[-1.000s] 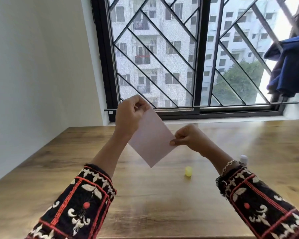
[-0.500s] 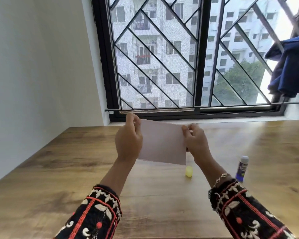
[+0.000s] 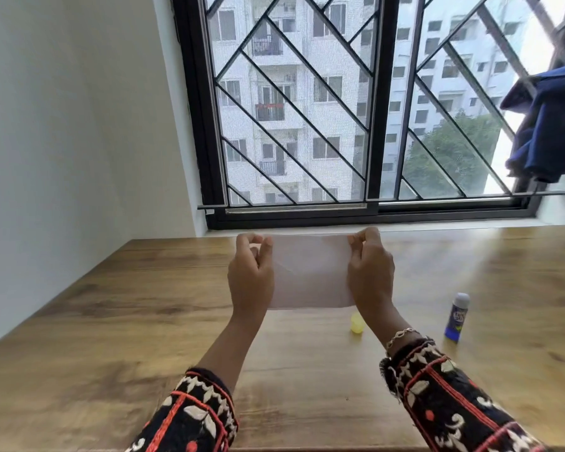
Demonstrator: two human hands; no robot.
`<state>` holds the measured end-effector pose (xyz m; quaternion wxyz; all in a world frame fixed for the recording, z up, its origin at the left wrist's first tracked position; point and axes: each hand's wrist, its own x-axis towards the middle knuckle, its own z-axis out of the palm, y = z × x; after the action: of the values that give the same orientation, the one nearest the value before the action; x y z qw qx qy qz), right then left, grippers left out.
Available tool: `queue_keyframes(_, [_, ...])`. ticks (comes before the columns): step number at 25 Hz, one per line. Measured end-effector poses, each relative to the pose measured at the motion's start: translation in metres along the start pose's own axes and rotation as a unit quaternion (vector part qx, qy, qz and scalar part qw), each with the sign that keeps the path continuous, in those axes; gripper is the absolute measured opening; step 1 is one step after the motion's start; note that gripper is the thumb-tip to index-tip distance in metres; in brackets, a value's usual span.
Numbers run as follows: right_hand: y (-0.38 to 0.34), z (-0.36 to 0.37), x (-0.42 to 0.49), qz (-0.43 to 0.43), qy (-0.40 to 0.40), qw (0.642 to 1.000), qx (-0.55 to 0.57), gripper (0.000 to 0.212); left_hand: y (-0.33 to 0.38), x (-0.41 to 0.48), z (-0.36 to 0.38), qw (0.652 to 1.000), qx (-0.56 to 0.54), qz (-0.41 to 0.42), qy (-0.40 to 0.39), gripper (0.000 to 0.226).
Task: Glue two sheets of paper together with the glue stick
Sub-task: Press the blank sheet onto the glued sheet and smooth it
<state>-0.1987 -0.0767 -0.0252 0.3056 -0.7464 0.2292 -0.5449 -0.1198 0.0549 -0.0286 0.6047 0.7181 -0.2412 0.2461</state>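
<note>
Grip: left hand [image 3: 250, 272], right hand [image 3: 369, 269] pinch pale creased paper [image 3: 310, 272] at side edges

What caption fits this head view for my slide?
Left hand and right hand hold paper over the table; glue stick and yellow cap sit nearby.

A wooden table [image 3: 111, 321] meets a black-grilled window [image 3: 375, 125], where blue cloth [image 3: 548, 125], perhaps a garment, hangs.

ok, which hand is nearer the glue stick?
Right. The right hand grips the right edge of the paper, with the glue stick standing on the table off to its right. The left hand grips the left edge, across the sheet.
</note>
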Motion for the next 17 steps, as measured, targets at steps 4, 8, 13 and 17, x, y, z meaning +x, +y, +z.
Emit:
queue_keyframes(4, [-0.001,-0.003,0.006,0.041,-0.019,0.999,0.029,0.015,-0.004,-0.009,-0.001,0.997,-0.052,-0.041,-0.031,0.007])
queue_keyframes(8, [-0.002,-0.002,0.007,0.197,-0.154,0.941,0.230,0.017,-0.007,-0.006,-0.002,0.998,-0.034,-0.052,0.032,0.007])
queue_keyframes(13, [0.006,-0.004,-0.002,0.171,-0.227,0.939,0.192,0.040,-0.011,-0.008,-0.011,0.996,-0.026,-0.072,0.046,0.018])
queue_keyframes(17, [0.007,0.003,-0.001,0.136,-0.222,0.958,0.121,0.026,-0.016,-0.004,-0.025,0.996,0.005,-0.068,-0.049,0.009])
